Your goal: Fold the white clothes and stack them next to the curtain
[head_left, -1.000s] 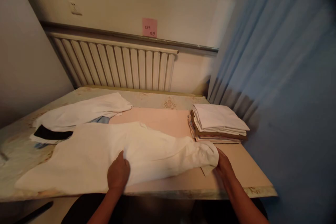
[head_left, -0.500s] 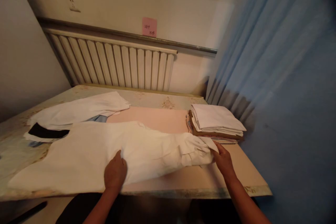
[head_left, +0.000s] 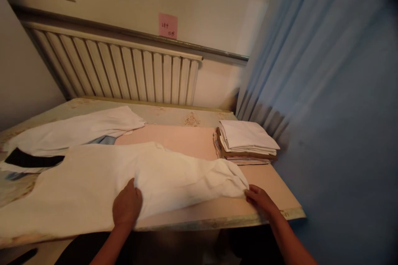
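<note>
A large white garment (head_left: 93, 182) lies spread across the table (head_left: 236, 211), its right end bunched near the front right. My left hand (head_left: 127, 207) rests palm down on the cloth near the front edge, fingers curled over a fold. My right hand (head_left: 260, 199) lies flat on the tabletop just right of the bunched end, its fingertips touching the fabric and holding nothing.
A stack of folded white and brown cloths (head_left: 245, 142) sits at the back right of the table. More white clothing with a black band (head_left: 62, 134) lies at the back left. A radiator (head_left: 124, 70) runs behind, and a blue curtain (head_left: 326, 91) hangs on the right.
My right hand has let go of the bunched end of the garment and settled flat on the table beside it. The left hand has stayed pressed on the cloth.
</note>
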{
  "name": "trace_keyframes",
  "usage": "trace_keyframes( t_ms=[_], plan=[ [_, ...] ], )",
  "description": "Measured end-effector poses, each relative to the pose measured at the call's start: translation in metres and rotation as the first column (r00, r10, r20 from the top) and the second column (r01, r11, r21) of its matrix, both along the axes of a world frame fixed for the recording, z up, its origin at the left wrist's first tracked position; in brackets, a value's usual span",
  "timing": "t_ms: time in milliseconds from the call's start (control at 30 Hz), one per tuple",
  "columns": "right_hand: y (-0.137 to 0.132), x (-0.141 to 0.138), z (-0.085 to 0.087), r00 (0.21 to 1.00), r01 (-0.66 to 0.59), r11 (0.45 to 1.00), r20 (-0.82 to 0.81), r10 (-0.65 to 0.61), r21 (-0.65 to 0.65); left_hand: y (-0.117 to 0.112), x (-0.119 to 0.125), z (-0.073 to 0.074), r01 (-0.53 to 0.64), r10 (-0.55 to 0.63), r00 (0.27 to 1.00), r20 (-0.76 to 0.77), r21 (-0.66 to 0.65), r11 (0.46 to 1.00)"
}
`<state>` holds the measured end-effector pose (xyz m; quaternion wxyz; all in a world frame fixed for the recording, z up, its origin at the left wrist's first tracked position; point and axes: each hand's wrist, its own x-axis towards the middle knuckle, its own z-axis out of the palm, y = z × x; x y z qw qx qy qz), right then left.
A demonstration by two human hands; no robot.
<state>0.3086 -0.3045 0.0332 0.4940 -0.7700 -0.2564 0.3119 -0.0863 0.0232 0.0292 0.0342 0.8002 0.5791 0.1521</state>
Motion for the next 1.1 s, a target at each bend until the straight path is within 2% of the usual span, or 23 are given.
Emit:
trace_keyframes(
  t_ms=[100,233,300,400,533,600,700,767,900,1100],
  plan=[
    [-0.004,-0.007,0.002,0.991,-0.096,0.995,-0.087,0.097,0.016,0.000,0.000,0.001,0.007,-0.007,1.000,0.008,-0.009,1.000],
    [0.006,-0.011,0.008,0.995,0.002,1.000,-0.101,-0.003,-0.011,0.000,0.001,0.002,0.011,-0.011,1.000,0.007,-0.018,1.000],
    [0.017,-0.013,0.017,0.989,0.053,0.994,-0.142,-0.038,0.099,-0.001,0.001,0.003,0.011,-0.011,1.000,0.007,-0.017,1.000],
    [0.035,-0.019,0.033,0.983,0.110,0.949,-0.177,-0.059,0.295,-0.002,0.001,0.006,0.012,-0.012,1.000,0.010,-0.025,1.000],
    [0.043,-0.018,0.044,0.989,0.143,0.895,-0.019,-0.149,0.422,-0.004,0.001,0.008,0.009,-0.009,1.000,0.009,-0.038,0.999],
    [0.036,-0.014,0.039,0.977,0.158,0.915,0.077,-0.200,0.370,-0.004,0.001,0.008,0.008,-0.007,1.000,0.011,-0.038,0.999],
    [0.018,-0.006,0.022,0.977,0.147,0.986,0.141,-0.157,0.077,-0.003,0.001,0.007,0.003,-0.003,1.000,0.011,-0.036,0.999],
    [0.007,-0.003,0.009,0.985,0.131,0.989,0.120,-0.122,-0.068,-0.003,0.001,0.007,0.009,-0.009,1.000,0.006,-0.031,0.999],
    [0.001,-0.001,-0.003,0.987,0.141,0.984,0.092,-0.132,-0.105,-0.003,0.001,0.007,0.026,-0.026,1.000,0.003,-0.021,0.999],
    [0.022,0.017,0.010,0.968,0.142,0.985,0.222,-0.119,-0.093,-0.001,0.000,0.004,0.015,-0.015,1.000,0.005,-0.026,1.000]
  ],
)
